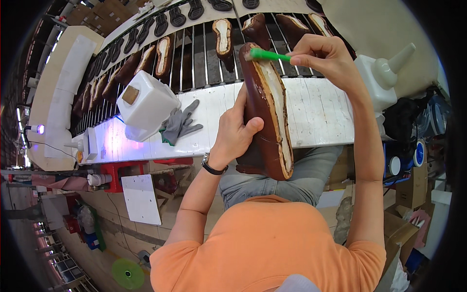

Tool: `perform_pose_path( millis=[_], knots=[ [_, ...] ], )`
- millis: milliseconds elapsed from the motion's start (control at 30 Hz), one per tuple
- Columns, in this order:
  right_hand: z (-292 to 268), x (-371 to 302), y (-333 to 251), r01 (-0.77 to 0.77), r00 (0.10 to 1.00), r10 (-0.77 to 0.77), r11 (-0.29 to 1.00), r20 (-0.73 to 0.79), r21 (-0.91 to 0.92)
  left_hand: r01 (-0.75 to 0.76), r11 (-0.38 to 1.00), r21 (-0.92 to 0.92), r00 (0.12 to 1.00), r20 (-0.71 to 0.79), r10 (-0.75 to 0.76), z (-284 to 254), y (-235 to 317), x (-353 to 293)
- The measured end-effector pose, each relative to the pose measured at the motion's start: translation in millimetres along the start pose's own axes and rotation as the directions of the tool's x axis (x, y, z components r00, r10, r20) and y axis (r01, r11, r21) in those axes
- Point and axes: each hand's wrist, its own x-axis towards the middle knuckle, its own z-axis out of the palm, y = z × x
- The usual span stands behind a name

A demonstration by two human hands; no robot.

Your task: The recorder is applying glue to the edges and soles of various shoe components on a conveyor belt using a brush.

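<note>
Grips shoe [267, 109], dark brown and glossy, in left hand [233, 134], with thumb on the near side and fingers largely hidden behind. Holds shoe raised and tilted between the lap and the rack [193, 56], across the near edge of the white worktop [318, 107]. Shows an underside turned to the right, with a tan rim around a white middle.

Pinches green brush [272, 56] by the handle in right hand [326, 58], between thumb and fingers. Points bristles left, at the upper end of the underside; appears to touch there, though too small in view to confirm. Has hands apart, clamped on shoe and brush respectively.

Shows at left on the worktop a white jug [152, 107], with a grey glove [180, 125] just beside. Shows at right a white bottle [382, 80] with a long nozzle. Includes, on the metal bars of the rack, more brown shoes [163, 56], several with undersides up. Includes beyond these a row of black soles [177, 17].

Wears dark-strapped watch [214, 165] on left wrist, orange shirt [272, 238] and faded jeans [311, 170].
</note>
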Motion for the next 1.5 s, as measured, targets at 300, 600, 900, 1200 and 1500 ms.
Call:
perform_pose_path(
  millis=[300, 600, 900, 1200, 1500],
  knots=[
    [-3, -17, -11, 0.051, 0.973, -0.059, 0.998, 0.224, 0.044, 0.059, 0.921, -0.385, 0.998, 0.026, -0.053, 5, 0, 3],
    [8, -48, -30, 0.095, 0.905, -0.102, 0.995, 0.413, 0.038, 0.146, 0.794, -0.590, 0.988, 0.055, -0.141, 0, -5, 5],
    [11, -38, -19, 0.001, 0.989, 0.006, 0.999, 0.148, -0.047, 0.183, 0.773, -0.607, 0.983, 0.090, -0.161, 6, -9, 6],
    [11, -74, -41, -0.006, 0.893, -0.041, 0.995, 0.449, 0.104, 0.194, 0.823, -0.533, 0.979, 0.051, -0.198, 4, -16, 5],
    [9, -54, -26, -0.085, 0.965, 0.103, 0.993, 0.241, -0.081, 0.300, 0.729, -0.615, 0.946, 0.091, -0.312, 19, -19, 10]
  ],
)
